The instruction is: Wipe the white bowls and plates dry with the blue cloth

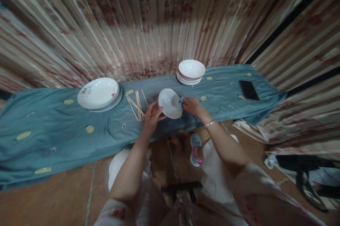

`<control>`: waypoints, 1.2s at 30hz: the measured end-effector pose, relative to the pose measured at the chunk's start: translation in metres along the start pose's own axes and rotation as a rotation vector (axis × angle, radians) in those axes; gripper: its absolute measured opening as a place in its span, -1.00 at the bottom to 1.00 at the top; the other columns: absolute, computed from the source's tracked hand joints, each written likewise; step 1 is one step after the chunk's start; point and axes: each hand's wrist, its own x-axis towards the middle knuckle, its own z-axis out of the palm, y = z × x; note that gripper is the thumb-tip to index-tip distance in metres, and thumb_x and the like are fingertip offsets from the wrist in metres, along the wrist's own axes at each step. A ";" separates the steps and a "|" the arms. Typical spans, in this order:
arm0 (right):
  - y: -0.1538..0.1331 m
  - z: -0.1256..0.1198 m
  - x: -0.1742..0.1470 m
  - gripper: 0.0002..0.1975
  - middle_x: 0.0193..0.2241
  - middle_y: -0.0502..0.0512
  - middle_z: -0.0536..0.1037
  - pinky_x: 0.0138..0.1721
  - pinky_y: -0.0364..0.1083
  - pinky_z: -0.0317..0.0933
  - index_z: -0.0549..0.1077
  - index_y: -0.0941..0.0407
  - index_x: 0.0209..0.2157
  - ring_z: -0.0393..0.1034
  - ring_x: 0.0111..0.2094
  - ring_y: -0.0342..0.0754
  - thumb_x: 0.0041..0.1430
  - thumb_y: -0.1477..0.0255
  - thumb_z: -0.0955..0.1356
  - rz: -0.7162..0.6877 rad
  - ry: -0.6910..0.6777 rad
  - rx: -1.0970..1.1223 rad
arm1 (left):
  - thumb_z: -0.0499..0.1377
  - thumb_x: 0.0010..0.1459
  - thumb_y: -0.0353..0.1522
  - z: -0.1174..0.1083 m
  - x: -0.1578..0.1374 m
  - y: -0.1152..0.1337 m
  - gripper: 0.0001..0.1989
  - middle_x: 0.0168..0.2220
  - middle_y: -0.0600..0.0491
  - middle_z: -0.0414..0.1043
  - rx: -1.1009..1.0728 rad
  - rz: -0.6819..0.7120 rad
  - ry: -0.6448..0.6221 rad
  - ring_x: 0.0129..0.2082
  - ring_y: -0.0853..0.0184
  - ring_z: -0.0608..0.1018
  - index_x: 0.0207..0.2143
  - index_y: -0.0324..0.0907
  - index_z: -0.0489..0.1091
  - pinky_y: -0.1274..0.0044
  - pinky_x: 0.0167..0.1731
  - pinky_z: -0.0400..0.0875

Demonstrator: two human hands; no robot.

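Beside pleated curtains [159, 13] — teal patterned cloth [69, 144] | tiled floor [66, 197] | left grip [152, 117] pinching white bowl [166, 104] — right grip [193, 106], small bluish item [182, 101]

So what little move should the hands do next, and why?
Maybe the left hand should tip the white bowl level, gripping its rim firmly. It is tilted toward the person, near the front edge of the blue-green cloth, and the right hand is busy at its other side with a small bluish thing, too blurry to name.
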 end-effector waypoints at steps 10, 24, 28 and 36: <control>-0.011 -0.006 -0.035 -0.72 -0.14 0.30 0.60 -0.09 -0.07 0.25 0.53 0.21 -0.18 0.48 -0.07 0.10 0.22 0.60 0.22 -0.162 -0.052 -0.072 | 0.43 -0.16 -0.12 -0.003 0.002 0.000 -0.38 -0.24 0.04 0.52 -0.129 -0.045 0.028 -0.22 0.23 0.61 -0.08 -0.15 0.35 0.39 -0.34 0.63; -0.048 -0.014 -0.050 -0.77 -0.16 0.25 0.58 -0.03 -0.07 0.21 0.53 0.23 -0.15 0.43 -0.07 0.05 0.24 0.60 0.27 -0.390 -0.034 0.081 | 0.42 -0.15 -0.13 -0.002 0.002 -0.002 -0.44 -0.29 0.06 0.51 -0.099 -0.018 0.077 -0.33 0.32 0.59 -0.11 -0.13 0.39 0.52 -0.45 0.59; -0.050 -0.011 -0.041 -0.73 -0.14 0.24 0.60 -0.03 -0.11 0.21 0.55 0.23 -0.12 0.47 -0.08 -0.01 0.22 0.60 0.28 -0.388 -0.026 0.278 | 0.40 -0.15 -0.09 -0.001 0.002 -0.003 -0.40 -0.33 0.07 0.51 -0.059 -0.001 0.071 -0.34 0.31 0.59 -0.07 -0.12 0.39 0.52 -0.46 0.58; -0.050 0.008 -0.015 -0.71 -0.30 0.07 0.64 -0.23 -0.16 0.23 0.62 0.17 -0.25 0.47 -0.31 -0.09 0.13 0.62 0.27 -0.396 0.009 0.606 | 0.41 -0.13 -0.10 -0.002 0.000 -0.002 -0.40 -0.32 0.05 0.53 -0.002 -0.006 0.062 -0.33 0.27 0.61 -0.04 -0.12 0.40 0.49 -0.43 0.60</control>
